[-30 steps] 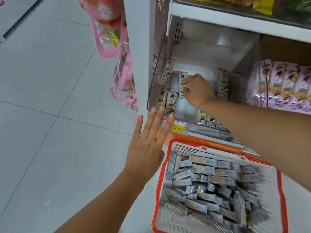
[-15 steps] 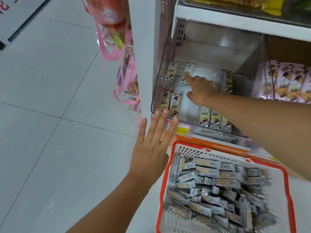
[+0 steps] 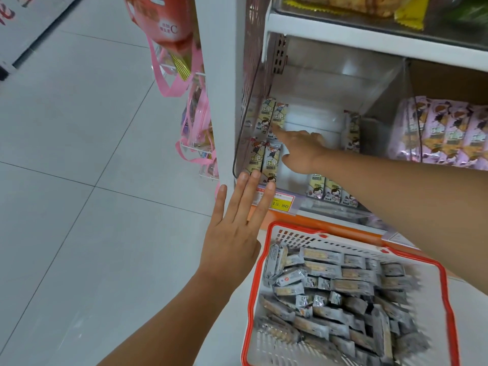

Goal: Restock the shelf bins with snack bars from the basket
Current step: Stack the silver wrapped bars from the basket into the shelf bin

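Inside the bin (image 3: pixel 380 96), right hand (image 3: pixel 301 151) pokes a snack bar (image 3: pixel 279 114), grip unclenched; left hand (image 3: pixel 232 239) spread flat.

We can read 15.80 on the yellow price tag (image 3: pixel 281 205) under the clear bin (image 3: pixel 239 143). The snack bars (image 3: pixel 272 163) inside say 乐吧. The red bag (image 3: pixel 169 27) shows a big C.

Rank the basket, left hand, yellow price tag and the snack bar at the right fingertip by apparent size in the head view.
1. basket
2. left hand
3. snack bar and price tag look alike; the bar lies farther back, so unranked.
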A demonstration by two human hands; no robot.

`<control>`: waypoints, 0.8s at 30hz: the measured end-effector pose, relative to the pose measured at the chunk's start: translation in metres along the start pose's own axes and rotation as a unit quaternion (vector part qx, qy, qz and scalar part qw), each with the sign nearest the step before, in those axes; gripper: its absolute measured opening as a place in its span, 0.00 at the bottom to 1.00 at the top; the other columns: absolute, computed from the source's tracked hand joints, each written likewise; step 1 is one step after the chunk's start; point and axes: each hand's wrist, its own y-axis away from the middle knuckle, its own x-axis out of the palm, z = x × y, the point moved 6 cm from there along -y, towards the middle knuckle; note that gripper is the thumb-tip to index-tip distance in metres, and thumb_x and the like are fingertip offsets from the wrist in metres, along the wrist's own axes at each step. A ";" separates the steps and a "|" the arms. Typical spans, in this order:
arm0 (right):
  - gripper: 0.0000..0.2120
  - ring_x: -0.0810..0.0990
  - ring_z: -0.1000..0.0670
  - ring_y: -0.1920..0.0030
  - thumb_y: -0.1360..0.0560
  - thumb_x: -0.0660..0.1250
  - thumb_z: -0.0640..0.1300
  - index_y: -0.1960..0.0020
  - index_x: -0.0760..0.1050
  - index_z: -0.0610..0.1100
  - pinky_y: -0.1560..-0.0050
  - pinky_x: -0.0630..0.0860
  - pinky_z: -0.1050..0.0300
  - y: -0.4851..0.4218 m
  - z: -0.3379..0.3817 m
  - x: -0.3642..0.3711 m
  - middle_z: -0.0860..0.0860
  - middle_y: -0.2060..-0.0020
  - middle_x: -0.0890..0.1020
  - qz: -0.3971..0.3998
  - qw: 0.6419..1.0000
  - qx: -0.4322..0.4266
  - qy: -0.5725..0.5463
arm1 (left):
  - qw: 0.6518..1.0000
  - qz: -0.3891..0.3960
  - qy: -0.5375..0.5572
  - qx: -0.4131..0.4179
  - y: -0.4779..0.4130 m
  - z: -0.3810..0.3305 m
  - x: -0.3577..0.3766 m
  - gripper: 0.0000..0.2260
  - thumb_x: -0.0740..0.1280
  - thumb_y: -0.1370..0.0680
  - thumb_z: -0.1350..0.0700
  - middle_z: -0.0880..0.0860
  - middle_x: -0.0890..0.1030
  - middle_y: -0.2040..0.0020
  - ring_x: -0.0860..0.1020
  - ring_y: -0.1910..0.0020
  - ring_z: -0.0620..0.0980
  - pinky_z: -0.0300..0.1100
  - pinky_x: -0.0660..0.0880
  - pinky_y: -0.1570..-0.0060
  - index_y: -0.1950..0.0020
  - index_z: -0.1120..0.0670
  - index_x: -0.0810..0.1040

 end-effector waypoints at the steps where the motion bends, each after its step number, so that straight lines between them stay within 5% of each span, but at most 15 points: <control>1: 0.34 0.56 0.43 0.24 0.20 0.57 0.41 0.20 0.42 0.52 0.26 0.52 0.44 0.003 0.001 -0.001 0.48 0.22 0.57 -0.005 1.000 -0.001 -0.007 | 1.000 0.004 0.003 -0.003 0.000 0.000 -0.001 0.44 0.69 0.32 0.60 0.59 0.49 0.21 0.48 0.22 0.59 0.59 0.51 0.26 0.20 0.54 0.49; 5: 0.30 0.68 0.41 0.30 0.22 0.61 0.38 0.22 0.57 0.47 0.30 0.63 0.46 0.035 0.011 -0.025 0.43 0.29 0.69 -0.187 0.972 -0.052 -0.130 | 1.000 0.009 0.016 -0.016 0.009 -0.003 -0.007 0.37 0.64 0.27 0.57 0.61 0.51 0.21 0.48 0.22 0.61 0.59 0.50 0.26 0.20 0.54 0.52; 7: 0.24 0.75 0.46 0.39 0.23 0.59 0.36 0.27 0.68 0.44 0.38 0.72 0.47 0.070 0.019 -0.037 0.44 0.37 0.76 -0.284 0.923 -0.130 -0.224 | 0.998 0.011 0.050 -0.036 0.020 -0.008 -0.010 0.26 0.46 0.18 0.47 0.63 0.58 0.23 0.54 0.23 0.63 0.60 0.53 0.26 0.22 0.56 0.57; 9: 0.18 0.77 0.55 0.49 0.22 0.58 0.35 0.35 0.75 0.41 0.47 0.75 0.55 0.113 0.023 -0.036 0.48 0.46 0.79 -0.326 0.881 -0.199 -0.278 | 0.995 0.044 0.076 -0.057 0.035 -0.017 -0.002 0.32 0.36 0.19 0.43 0.63 0.67 0.27 0.64 0.27 0.65 0.62 0.57 0.30 0.26 0.58 0.67; 11: 0.13 0.77 0.54 0.56 0.22 0.58 0.34 0.44 0.78 0.39 0.56 0.74 0.57 0.154 0.023 -0.021 0.50 0.55 0.79 -0.326 0.863 -0.242 -0.300 | 0.996 0.052 0.060 -0.030 0.054 -0.032 0.014 0.25 0.55 0.20 0.44 0.63 0.72 0.31 0.71 0.32 0.65 0.61 0.59 0.34 0.30 0.58 0.72; 13: 0.11 0.77 0.51 0.63 0.22 0.58 0.34 0.50 0.79 0.39 0.62 0.73 0.57 0.184 0.013 0.011 0.56 0.60 0.77 -0.296 0.864 -0.249 -0.322 | 0.990 0.130 0.048 -0.018 0.071 -0.045 0.043 0.31 0.76 0.33 0.50 0.62 0.75 0.34 0.75 0.36 0.64 0.60 0.65 0.36 0.33 0.58 0.75; 15: 0.11 0.76 0.52 0.66 0.22 0.58 0.35 0.52 0.80 0.42 0.65 0.72 0.56 0.196 -0.008 0.064 0.62 0.62 0.76 -0.226 0.895 -0.192 -0.333 | 0.975 0.218 0.047 -0.021 0.088 -0.056 0.069 0.36 0.80 0.40 0.53 0.62 0.77 0.36 0.77 0.38 0.63 0.58 0.73 0.40 0.34 0.59 0.76; 19: 0.11 0.76 0.47 0.65 0.19 0.57 0.41 0.44 0.78 0.46 0.61 0.75 0.49 0.208 -0.052 0.201 0.49 0.60 0.80 0.006 0.963 -0.027 -0.268 | 0.959 0.274 0.056 -0.043 0.115 -0.074 0.106 0.35 0.75 0.32 0.51 0.62 0.71 0.29 0.72 0.32 0.62 0.56 0.70 0.35 0.28 0.59 0.69; 24: 0.13 0.74 0.45 0.42 0.21 0.60 0.40 0.38 0.75 0.41 0.44 0.74 0.50 0.232 -0.071 0.317 0.42 0.39 0.75 0.198 0.968 0.014 -0.152 | 0.958 0.284 0.027 -0.031 0.137 -0.091 0.133 0.36 0.64 0.21 0.47 0.58 0.48 0.21 0.50 0.22 0.57 0.50 0.50 0.25 0.20 0.57 0.49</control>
